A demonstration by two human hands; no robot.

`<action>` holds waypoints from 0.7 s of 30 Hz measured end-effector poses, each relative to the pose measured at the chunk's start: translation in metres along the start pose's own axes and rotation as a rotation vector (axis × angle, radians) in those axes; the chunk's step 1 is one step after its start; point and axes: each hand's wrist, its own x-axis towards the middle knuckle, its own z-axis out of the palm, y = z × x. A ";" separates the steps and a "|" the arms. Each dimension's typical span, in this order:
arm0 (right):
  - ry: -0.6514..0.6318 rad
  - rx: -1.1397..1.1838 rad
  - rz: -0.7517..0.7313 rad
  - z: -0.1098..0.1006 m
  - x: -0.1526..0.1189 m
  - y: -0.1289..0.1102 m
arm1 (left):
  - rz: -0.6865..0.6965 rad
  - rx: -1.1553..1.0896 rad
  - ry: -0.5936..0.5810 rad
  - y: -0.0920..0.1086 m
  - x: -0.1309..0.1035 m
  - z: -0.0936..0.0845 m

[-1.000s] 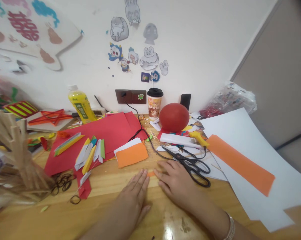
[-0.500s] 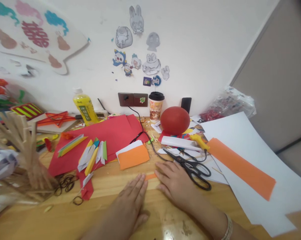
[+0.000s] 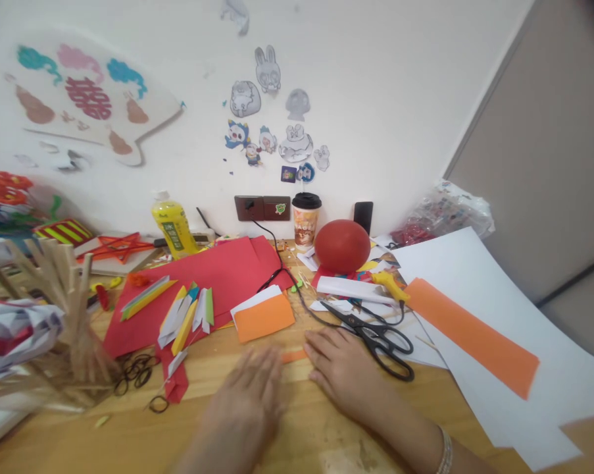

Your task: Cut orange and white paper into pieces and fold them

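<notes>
A narrow orange paper strip point(image 3: 294, 356) lies on the wooden table, its middle showing between my two hands. My left hand point(image 3: 250, 401), smeared by motion, is palm down at the strip's left end with its fingers stretched forward. Flat over the right end rests my right hand point(image 3: 341, 368), fingers spread, a bracelet on the wrist. Just beyond the hands, an orange paper piece point(image 3: 266, 317) overlaps a white one. Black scissors point(image 3: 375, 336) lie beside my right hand, blades partly open. Whatever is beneath my palms is hidden.
Red paper point(image 3: 227, 270), folded paper pieces point(image 3: 184, 322) and wooden sticks point(image 3: 74, 296) are on the left. Behind stand a yellow bottle point(image 3: 174, 227), a cup point(image 3: 306, 224) and a red balloon point(image 3: 343, 245). White sheets point(image 3: 474, 296) and a yellow glue gun point(image 3: 390, 284) are right.
The camera view has tilted up slightly, so the wall and table items appear lower. My left hand is more blurred and has shifted slightly left; my right hand stays flat on the strip's end.
</notes>
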 end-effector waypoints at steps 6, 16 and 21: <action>0.026 0.002 0.016 -0.002 -0.002 0.009 | -0.022 -0.150 -0.161 0.009 -0.005 0.023; 0.174 0.089 -0.051 -0.007 -0.004 0.017 | -0.137 -0.172 -0.050 -0.006 0.006 0.007; 0.168 0.164 -0.075 -0.001 -0.006 0.011 | -0.348 -0.261 -0.199 -0.008 0.012 -0.001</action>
